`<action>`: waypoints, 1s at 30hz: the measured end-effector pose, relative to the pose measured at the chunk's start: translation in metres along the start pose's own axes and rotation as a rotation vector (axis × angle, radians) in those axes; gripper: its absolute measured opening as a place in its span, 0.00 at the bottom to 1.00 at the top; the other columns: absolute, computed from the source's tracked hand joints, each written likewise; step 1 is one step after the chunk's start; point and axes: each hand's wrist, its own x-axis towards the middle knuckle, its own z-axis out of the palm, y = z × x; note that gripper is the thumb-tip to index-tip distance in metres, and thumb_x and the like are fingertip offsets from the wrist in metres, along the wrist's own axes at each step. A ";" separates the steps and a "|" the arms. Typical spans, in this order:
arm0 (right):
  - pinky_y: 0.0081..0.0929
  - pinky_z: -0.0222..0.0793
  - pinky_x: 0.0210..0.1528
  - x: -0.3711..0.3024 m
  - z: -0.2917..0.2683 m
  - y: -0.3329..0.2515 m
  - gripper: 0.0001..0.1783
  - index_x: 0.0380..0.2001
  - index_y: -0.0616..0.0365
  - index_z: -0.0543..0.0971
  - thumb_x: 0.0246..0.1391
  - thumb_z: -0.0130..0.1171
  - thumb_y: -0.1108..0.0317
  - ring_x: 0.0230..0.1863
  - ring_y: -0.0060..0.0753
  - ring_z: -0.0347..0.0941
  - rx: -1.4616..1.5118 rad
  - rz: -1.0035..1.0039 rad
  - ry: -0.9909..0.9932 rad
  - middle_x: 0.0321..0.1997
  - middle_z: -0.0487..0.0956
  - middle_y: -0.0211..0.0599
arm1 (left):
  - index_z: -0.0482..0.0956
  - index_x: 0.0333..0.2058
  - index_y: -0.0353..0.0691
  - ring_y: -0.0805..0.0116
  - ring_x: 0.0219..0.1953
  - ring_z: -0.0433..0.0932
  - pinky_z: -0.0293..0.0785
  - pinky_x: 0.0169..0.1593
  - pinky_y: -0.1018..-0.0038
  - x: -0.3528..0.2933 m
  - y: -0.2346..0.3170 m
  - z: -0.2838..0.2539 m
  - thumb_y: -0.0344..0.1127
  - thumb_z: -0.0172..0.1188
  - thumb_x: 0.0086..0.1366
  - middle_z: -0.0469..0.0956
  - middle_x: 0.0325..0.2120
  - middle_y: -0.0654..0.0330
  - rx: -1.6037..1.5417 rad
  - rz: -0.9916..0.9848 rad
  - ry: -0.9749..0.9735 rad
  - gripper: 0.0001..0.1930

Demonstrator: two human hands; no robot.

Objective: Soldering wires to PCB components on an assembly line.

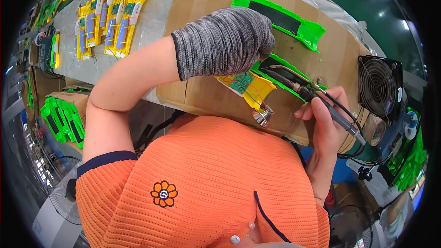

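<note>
My left hand (229, 41), in a grey striped knit glove, is curled closed above the cardboard. Its fingertips are mostly hidden, and whatever they hold does not show. Beneath it lies a green plastic shell (283, 62) with a dark panel. My right hand (327, 126) grips a soldering iron (337, 115), its tip pointing left over that shell. Just below, partly under the glove, is a yellow plastic housing (259, 91) carrying a green circuit board (241, 81) and red wires. A shiny reflector cup (262, 117) sits at its near end. Farther back rests a second green shell (312, 34).
A cardboard sheet (193, 0) covers the worktop. Several yellow housings with purple cells (123, 32) lie at the back left. A black square fan (379, 85) stands at the right. A carton (81, 105) at the lower left holds green shells (62, 117).
</note>
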 end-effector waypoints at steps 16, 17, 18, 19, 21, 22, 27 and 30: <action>0.32 0.80 0.30 0.001 -0.002 0.002 0.08 0.35 0.63 0.69 0.56 0.58 0.77 0.22 0.25 0.73 0.060 0.031 0.045 0.26 0.76 0.38 | 0.82 0.31 0.40 0.54 0.34 0.77 0.75 0.42 0.63 -0.003 -0.001 0.003 0.27 0.61 0.56 0.76 0.28 0.55 -0.007 0.028 0.045 0.04; 0.32 0.80 0.30 0.001 -0.003 0.003 0.07 0.35 0.63 0.68 0.57 0.57 0.77 0.22 0.25 0.73 0.085 0.003 0.052 0.26 0.75 0.38 | 0.82 0.31 0.40 0.54 0.34 0.78 0.75 0.42 0.63 -0.003 -0.001 0.003 0.27 0.61 0.55 0.76 0.28 0.55 -0.008 0.029 0.052 0.04; 0.32 0.80 0.30 0.001 -0.003 0.003 0.07 0.35 0.63 0.68 0.57 0.57 0.77 0.22 0.25 0.73 0.110 -0.024 0.060 0.25 0.75 0.38 | 0.82 0.31 0.40 0.54 0.34 0.78 0.75 0.42 0.63 -0.003 -0.001 0.003 0.27 0.61 0.55 0.76 0.28 0.55 -0.011 0.031 0.059 0.04; 0.32 0.80 0.30 0.000 -0.003 0.003 0.07 0.35 0.63 0.68 0.57 0.57 0.77 0.22 0.25 0.73 0.111 -0.025 0.059 0.25 0.75 0.38 | 0.82 0.31 0.40 0.54 0.34 0.78 0.75 0.42 0.63 -0.004 -0.001 0.003 0.27 0.61 0.55 0.76 0.28 0.55 -0.010 0.030 0.059 0.04; 0.32 0.79 0.30 -0.001 -0.003 0.003 0.07 0.36 0.62 0.68 0.57 0.56 0.77 0.21 0.26 0.73 0.135 -0.049 0.071 0.24 0.75 0.38 | 0.82 0.31 0.40 0.54 0.34 0.78 0.75 0.42 0.63 -0.003 -0.001 0.002 0.27 0.62 0.55 0.76 0.28 0.55 0.014 0.030 0.043 0.04; 0.32 0.79 0.30 -0.001 -0.005 0.003 0.07 0.36 0.62 0.68 0.57 0.56 0.77 0.21 0.26 0.73 0.136 -0.051 0.073 0.24 0.75 0.38 | 0.82 0.31 0.40 0.54 0.34 0.78 0.75 0.42 0.63 -0.003 0.000 0.002 0.27 0.62 0.55 0.76 0.28 0.55 0.015 0.032 0.041 0.04; 0.30 0.78 0.31 -0.001 -0.002 0.000 0.08 0.36 0.63 0.68 0.56 0.56 0.79 0.22 0.26 0.74 0.068 -0.002 0.019 0.25 0.76 0.38 | 0.83 0.32 0.41 0.54 0.35 0.78 0.75 0.42 0.64 -0.002 0.003 0.000 0.27 0.62 0.55 0.76 0.29 0.55 0.028 0.010 0.021 0.05; 0.29 0.78 0.31 0.001 0.000 -0.002 0.08 0.35 0.63 0.68 0.56 0.57 0.80 0.23 0.26 0.74 0.032 0.028 0.011 0.25 0.76 0.38 | 0.83 0.32 0.40 0.54 0.35 0.78 0.76 0.43 0.64 -0.002 0.004 0.000 0.27 0.62 0.56 0.76 0.29 0.55 0.016 0.006 0.033 0.05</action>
